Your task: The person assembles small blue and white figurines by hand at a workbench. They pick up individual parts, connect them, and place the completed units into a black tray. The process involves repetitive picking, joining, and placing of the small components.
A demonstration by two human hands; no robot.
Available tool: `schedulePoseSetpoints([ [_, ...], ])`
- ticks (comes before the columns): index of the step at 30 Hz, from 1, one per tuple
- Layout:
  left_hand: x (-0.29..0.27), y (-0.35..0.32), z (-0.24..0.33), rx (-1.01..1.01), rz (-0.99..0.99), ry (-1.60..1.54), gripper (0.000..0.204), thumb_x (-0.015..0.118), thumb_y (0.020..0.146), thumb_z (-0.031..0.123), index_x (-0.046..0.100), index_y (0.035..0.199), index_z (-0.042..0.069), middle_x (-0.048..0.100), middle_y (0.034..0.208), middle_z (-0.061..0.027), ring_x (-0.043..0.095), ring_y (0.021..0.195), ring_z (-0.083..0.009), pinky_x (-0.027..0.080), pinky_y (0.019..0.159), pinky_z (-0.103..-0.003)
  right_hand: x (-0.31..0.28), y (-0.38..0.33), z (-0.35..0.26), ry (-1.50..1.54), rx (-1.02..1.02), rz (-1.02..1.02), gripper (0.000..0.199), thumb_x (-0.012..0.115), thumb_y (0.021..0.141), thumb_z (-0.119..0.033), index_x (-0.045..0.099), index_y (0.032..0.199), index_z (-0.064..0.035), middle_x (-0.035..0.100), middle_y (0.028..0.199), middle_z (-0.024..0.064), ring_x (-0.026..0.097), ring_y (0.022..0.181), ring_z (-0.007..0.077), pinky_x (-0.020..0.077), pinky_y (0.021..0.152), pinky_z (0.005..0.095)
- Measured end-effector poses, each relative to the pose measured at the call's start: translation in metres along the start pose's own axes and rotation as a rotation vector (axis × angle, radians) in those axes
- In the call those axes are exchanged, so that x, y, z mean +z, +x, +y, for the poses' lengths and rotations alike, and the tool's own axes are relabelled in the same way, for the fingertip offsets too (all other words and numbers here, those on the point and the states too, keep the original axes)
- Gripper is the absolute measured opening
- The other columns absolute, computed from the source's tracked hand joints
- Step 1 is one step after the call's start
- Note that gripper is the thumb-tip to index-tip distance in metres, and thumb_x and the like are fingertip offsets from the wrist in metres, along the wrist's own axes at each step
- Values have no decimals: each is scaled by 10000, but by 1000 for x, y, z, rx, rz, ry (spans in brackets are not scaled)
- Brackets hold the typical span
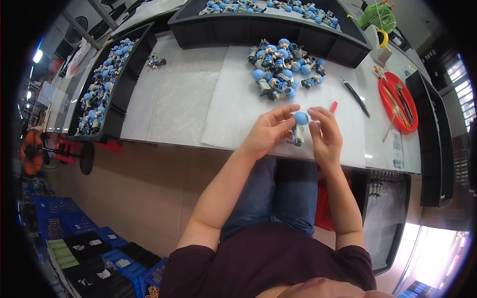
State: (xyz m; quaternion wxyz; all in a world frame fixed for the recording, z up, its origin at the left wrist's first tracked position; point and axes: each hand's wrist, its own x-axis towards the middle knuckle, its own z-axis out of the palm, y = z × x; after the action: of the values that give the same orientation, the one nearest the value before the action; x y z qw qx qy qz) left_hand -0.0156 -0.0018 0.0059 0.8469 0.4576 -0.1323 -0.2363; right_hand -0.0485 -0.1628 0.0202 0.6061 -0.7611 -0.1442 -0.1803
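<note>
A small figurine with a round blue head and a pale, dark-footed body is upright between my hands at the table's near edge. My left hand pinches it from the left, thumb and fingers at the side just below the head. To its right, my right hand is curved with thumb and fingers apart, close to the head and apparently not gripping it. Beyond my hands lies a heap of similar figurines with blue heads and blue striped clothes.
A dark tray of figurines stands left, a larger dark tray at the back. One cluster of figurines lies apart. On the right are a black pen-like tool, a red strip, a red dish with brushes, and a tape dispenser.
</note>
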Motion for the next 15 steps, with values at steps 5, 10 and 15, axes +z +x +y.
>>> schedulePoseSetpoints([
  [5, 0, 4, -4, 49, 28, 60, 328, 529, 870, 96, 477, 1186, 24, 572, 1045, -54, 552, 853, -92, 460, 686, -222, 2, -13, -6, -136, -209, -141, 446, 558, 622, 43, 553, 1065, -12, 428, 1045, 136, 488, 914, 209, 431, 785, 290],
  [10, 3, 5, -4, 96, 87, -30, 307, 541, 862, 92, 485, 1155, 16, 570, 1030, -56, 547, 835, -98, 451, 662, -212, 8, -17, 2, 97, 82, -28, 347, 604, 788, -33, 519, 1123, -3, 503, 1073, 110, 525, 940, 154, 431, 817, 264],
  [15, -2, 7, -6, 124, 117, -12, 292, 532, 871, 99, 505, 1151, 18, 574, 962, -26, 528, 790, -73, 424, 633, -202, -1, -15, 7, 280, 226, -126, 310, 527, 870, -62, 463, 1160, 29, 557, 1056, 81, 542, 920, 137, 435, 816, 260],
])
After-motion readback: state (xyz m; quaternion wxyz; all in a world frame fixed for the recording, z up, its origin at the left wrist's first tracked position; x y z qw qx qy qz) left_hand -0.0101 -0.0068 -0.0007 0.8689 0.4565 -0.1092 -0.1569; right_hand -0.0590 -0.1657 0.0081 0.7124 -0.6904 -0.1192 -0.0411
